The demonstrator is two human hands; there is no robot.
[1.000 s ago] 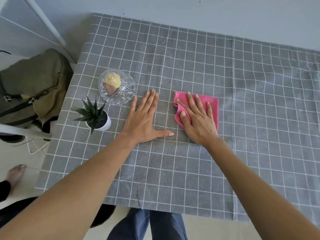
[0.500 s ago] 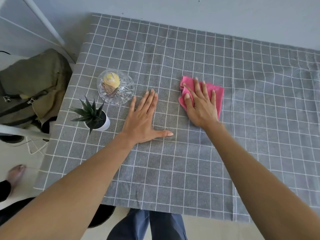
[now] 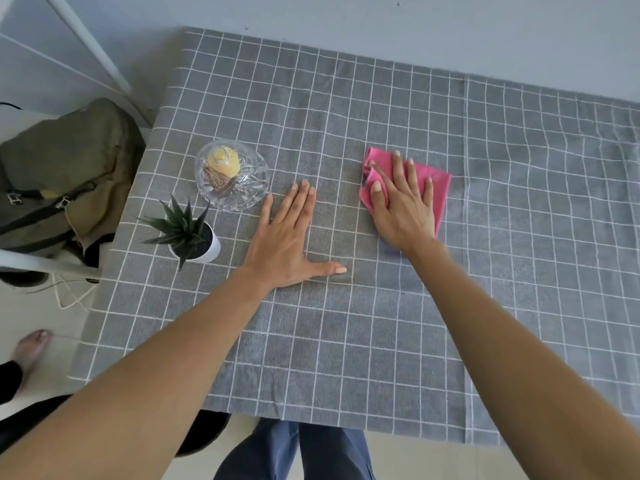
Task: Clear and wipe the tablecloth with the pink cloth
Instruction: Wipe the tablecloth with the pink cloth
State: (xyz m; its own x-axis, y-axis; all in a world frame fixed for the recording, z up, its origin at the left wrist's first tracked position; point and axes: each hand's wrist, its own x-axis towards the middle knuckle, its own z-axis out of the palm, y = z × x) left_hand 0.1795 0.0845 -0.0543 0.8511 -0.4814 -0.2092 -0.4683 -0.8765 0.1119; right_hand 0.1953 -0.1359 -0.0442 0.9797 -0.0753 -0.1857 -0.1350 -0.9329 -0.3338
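Now right hand (image 3: pixel 403 211) flat on pink cloth (image 3: pixel 438 188) — left hand (image 3: pixel 282 245) beside.

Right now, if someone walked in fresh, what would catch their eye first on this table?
Probably the pink cloth, bright against the grey checked tablecloth, pressed flat under the right hand near the middle. The left hand lies spread flat beside it. Near the left edge stand a small spiky plant in a white pot and a glass dish holding something yellow.
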